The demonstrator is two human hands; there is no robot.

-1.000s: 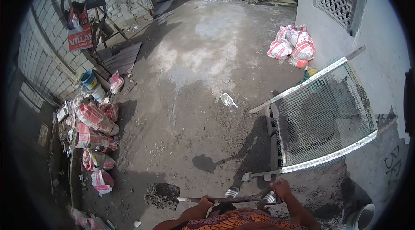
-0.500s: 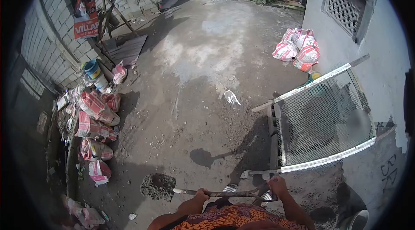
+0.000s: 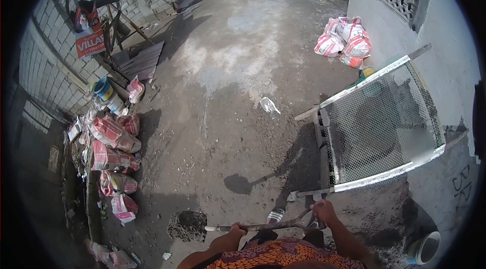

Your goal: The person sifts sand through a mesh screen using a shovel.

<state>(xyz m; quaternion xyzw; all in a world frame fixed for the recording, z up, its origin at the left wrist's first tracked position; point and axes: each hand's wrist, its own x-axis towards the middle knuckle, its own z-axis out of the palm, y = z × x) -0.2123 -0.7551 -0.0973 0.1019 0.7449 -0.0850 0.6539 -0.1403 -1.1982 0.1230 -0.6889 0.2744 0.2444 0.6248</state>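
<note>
L hand (image 3: pixel 237 229) grip closed round shovel (image 3: pixel 273 227) mid-shaft; R hand (image 3: pixel 324 211) grip clamped on its end handle. Long axis runs L-R across the body, roughly level in view. Load end is L of L grip, w/ dark, damp-looking mix (image 3: pixel 187 226) heaped on it, hiding the blade; L hand is the nearer one, R hand at the far end. Bucket (image 3: pixel 415 251) R of R grip, no legible label. Mesh screen (image 3: pixel 389 173) beyond & R of R grip, frame tilted. Wall marking (image 3: pixel 461 180) farther R, looks like "BR". L sacks (image 3: pixel 114 135) beyond & L of L grip, red/pink print, brand unreadable. Blue bucket (image 3: pixel 104 89) past them, label n/r. Farther L, red poster (image 3: pixel 91 41): "VILLAR", smaller "SENATOR", rest unclear. R sacks (image 3: pixel 357 46) far beyond R grip, red/white, text n/r.
</note>
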